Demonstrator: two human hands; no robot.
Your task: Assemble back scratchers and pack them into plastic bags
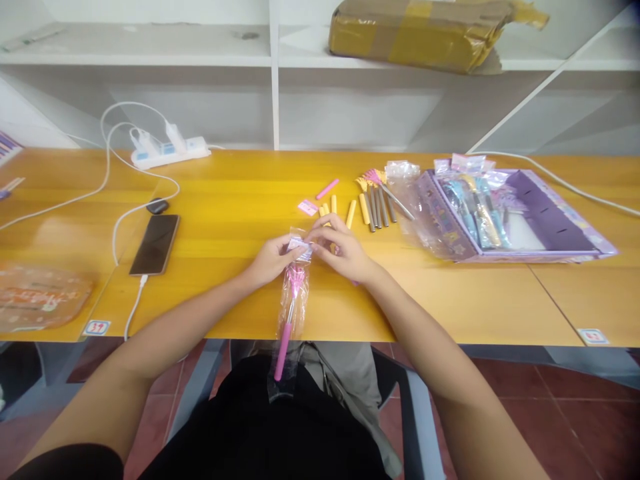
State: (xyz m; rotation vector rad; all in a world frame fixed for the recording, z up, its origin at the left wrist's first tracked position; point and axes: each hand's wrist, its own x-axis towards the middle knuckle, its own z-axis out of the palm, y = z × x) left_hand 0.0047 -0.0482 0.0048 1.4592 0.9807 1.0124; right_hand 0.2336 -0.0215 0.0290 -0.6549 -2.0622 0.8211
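A pink back scratcher (284, 347) lies inside a clear plastic bag (300, 293), its claw end near the desk and its handle hanging past the front edge. My left hand (273, 260) is closed on the top of that bag, thumb across the printed label card (300, 249). My right hand (345, 250) pinches the card's right side, fingers bent; its fingertips partly hide the grip. Just beyond it are several yellow handle sleeves (351, 214), a pink sleeve (327, 189) and a small pink card (308, 207). Several unbagged back scratchers (383, 205) lie farther right.
A purple display box (555, 247) with bagged scratchers stands at right, loose plastic bags (407, 180) beside it. At left are a phone (155, 245) on a white cable and a power strip (173, 153). A taped parcel (410, 33) sits on the shelf above.
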